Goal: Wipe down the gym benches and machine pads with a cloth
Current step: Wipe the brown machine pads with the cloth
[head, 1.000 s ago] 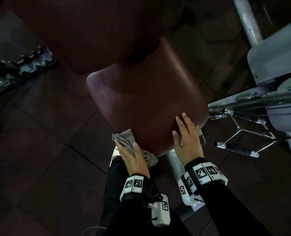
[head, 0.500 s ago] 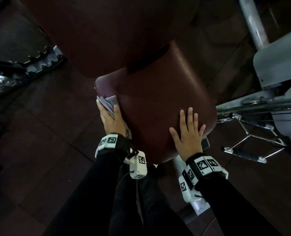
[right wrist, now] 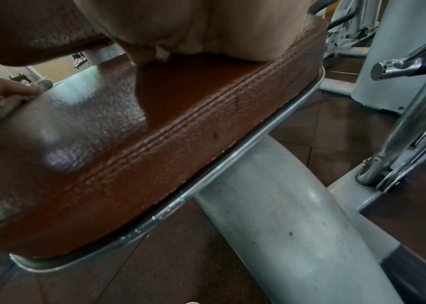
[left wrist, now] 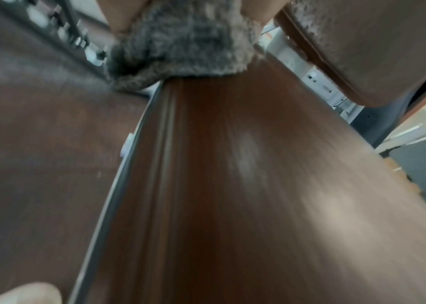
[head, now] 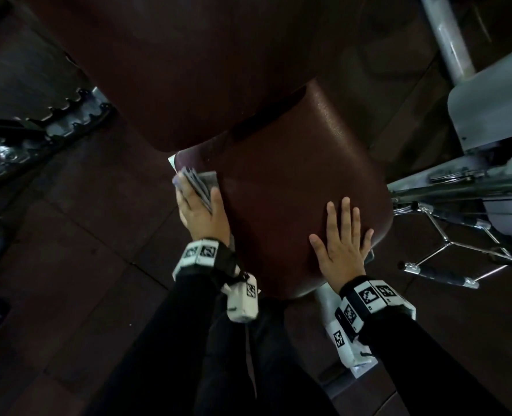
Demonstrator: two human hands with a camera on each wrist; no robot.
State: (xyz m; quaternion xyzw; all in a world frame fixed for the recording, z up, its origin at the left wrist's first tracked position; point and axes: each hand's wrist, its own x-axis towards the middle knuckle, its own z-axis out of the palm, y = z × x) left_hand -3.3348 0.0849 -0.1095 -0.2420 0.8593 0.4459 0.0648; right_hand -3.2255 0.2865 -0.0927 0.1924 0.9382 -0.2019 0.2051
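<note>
A dark red seat pad (head: 293,187) stands below a larger back pad (head: 188,70) of the same colour. My left hand (head: 202,211) grips a folded grey cloth (head: 202,181) against the seat's left side edge, near its back corner. The left wrist view shows the cloth (left wrist: 180,45) bunched under my fingers on the seat's side (left wrist: 232,185), blurred by motion. My right hand (head: 343,244) lies flat with fingers spread on the seat's front right part; in the right wrist view the palm rests on the seat top (right wrist: 102,127).
A grey metal post (right wrist: 279,216) carries the seat. To the right are a grey machine housing (head: 494,94) and a chrome cable handle (head: 440,271). A toothed metal rail (head: 54,127) lies at the left on the dark tiled floor (head: 69,265).
My left hand has slid the cloth from the seat's front left corner along the left edge toward the back. The right hand has stayed flat on the seat.
</note>
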